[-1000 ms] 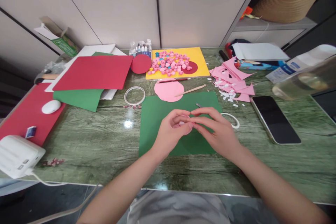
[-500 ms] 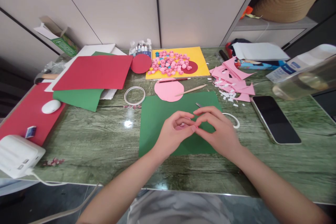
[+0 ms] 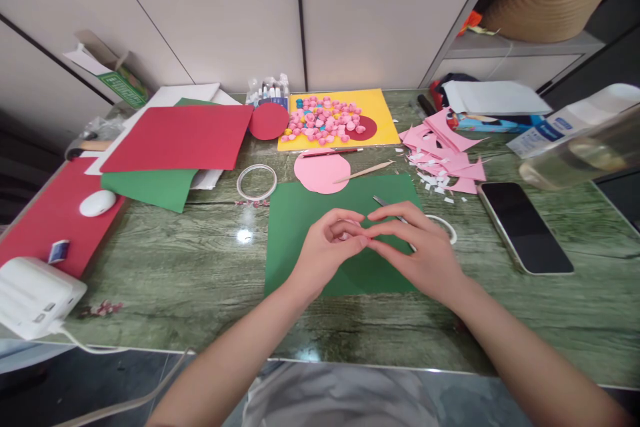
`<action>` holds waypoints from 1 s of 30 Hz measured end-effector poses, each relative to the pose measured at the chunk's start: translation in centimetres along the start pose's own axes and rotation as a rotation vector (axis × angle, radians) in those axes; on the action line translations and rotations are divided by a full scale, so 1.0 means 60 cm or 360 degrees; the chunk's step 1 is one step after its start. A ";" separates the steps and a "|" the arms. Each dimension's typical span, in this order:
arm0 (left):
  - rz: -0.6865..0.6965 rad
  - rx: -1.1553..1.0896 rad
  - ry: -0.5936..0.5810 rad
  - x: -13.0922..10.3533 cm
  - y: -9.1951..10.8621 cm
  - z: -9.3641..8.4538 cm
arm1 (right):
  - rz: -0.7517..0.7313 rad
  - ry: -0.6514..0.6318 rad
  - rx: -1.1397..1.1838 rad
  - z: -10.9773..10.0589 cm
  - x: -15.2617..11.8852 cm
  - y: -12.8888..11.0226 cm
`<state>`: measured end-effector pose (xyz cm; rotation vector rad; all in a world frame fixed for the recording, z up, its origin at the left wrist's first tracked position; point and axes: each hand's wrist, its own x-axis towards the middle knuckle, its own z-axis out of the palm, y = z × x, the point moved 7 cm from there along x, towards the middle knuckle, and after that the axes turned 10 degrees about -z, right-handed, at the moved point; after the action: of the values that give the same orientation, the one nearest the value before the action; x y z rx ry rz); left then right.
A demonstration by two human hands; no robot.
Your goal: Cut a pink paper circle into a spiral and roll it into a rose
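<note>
Above the green sheet [image 3: 295, 233], my left hand [image 3: 327, 243] is curled round a small pink piece [image 3: 345, 235], mostly hidden by the fingers. My right hand [image 3: 420, 243] meets it at the fingertips; thumb and fingers are pressed near the same spot, and what they pinch is too small to make out. Under my right hand lie tweezers [image 3: 381, 200], partly covered. A pink paper disc [image 3: 323, 177] sits behind the green sheet, with a pointed wooden stick [image 3: 367, 171] across its right edge.
Behind are a yellow sheet [image 3: 383, 103] with many pink balls, and a red disc [image 3: 269, 121]. Tape rolls [image 3: 257, 167] lie on the table. Pink scraps [image 3: 453, 160] and a phone [image 3: 525, 227] are right; red sheets [image 3: 180, 137], a mouse [image 3: 97, 203] and a white charger [image 3: 40, 297] left.
Both hands have shifted slightly. The right hand's fingers have straightened, and more of the tweezers shows beneath them. My left hand has moved a little to the left.
</note>
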<state>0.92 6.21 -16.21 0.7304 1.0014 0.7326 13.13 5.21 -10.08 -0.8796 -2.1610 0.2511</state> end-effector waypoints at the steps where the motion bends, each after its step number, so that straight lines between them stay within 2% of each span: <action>1: -0.0003 0.0007 0.0000 0.000 0.001 0.001 | 0.0001 -0.0020 0.0004 0.002 0.000 0.000; 6: 0.0006 0.0014 0.0033 0.000 0.003 0.002 | -0.0047 -0.0124 -0.0021 0.014 -0.003 -0.001; 16: 0.0069 0.0072 0.0010 -0.001 0.002 0.005 | -0.0063 0.0083 -0.0173 0.000 -0.006 -0.002; 23: 0.0115 0.0052 -0.0077 -0.001 0.003 0.015 | -0.0074 0.0045 -0.0133 0.004 -0.003 -0.005; 30: 0.0050 -0.0004 -0.0007 0.000 0.001 0.008 | -0.0048 0.0029 -0.0097 0.002 -0.005 -0.001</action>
<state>1.32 6.16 -15.98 0.7467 0.9865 0.7593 13.11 4.98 -10.30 -0.8794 -2.1729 0.1625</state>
